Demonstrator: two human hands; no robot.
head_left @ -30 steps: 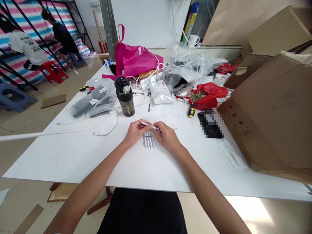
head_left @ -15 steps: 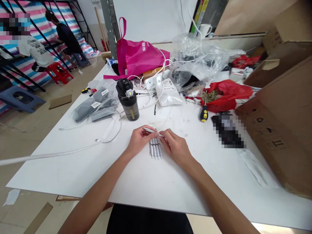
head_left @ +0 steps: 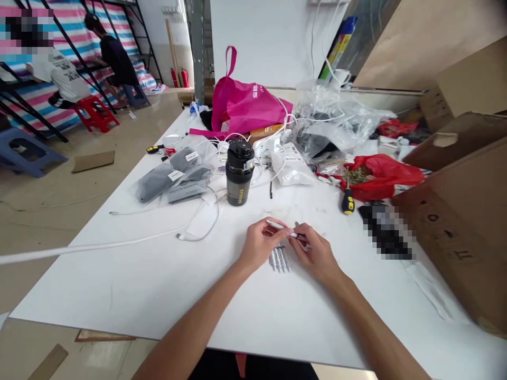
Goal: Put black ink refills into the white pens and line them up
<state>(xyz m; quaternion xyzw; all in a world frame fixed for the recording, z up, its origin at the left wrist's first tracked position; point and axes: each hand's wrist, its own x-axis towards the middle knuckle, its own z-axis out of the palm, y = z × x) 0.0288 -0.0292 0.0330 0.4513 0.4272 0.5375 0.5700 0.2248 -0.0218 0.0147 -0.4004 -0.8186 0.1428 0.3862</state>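
A white pen (head_left: 276,225) is held at a slant between my two hands, above the table. My left hand (head_left: 259,245) pinches its left part between thumb and fingers. At the right end, the fingers of my right hand (head_left: 317,252) are closed around the pen and partly cover it. Just below the hands, several white pens (head_left: 280,260) lie side by side on the table, their far ends hidden by my fingers. A small grey tip shows beside my right index finger; what it belongs to I cannot make out.
Beyond my hands stand a black bottle (head_left: 238,174) and a white plastic packet (head_left: 292,166). Grey bagged items (head_left: 170,179) and white cables (head_left: 202,237) lie leftward. A screwdriver (head_left: 348,202), red bag (head_left: 390,171) and large cardboard box (head_left: 455,221) are rightward. Two people sit far left.
The head view has shifted, so the table and hands appear further right and lower. Both hands keep hold of the pen, and more of it shows by my right fingers.
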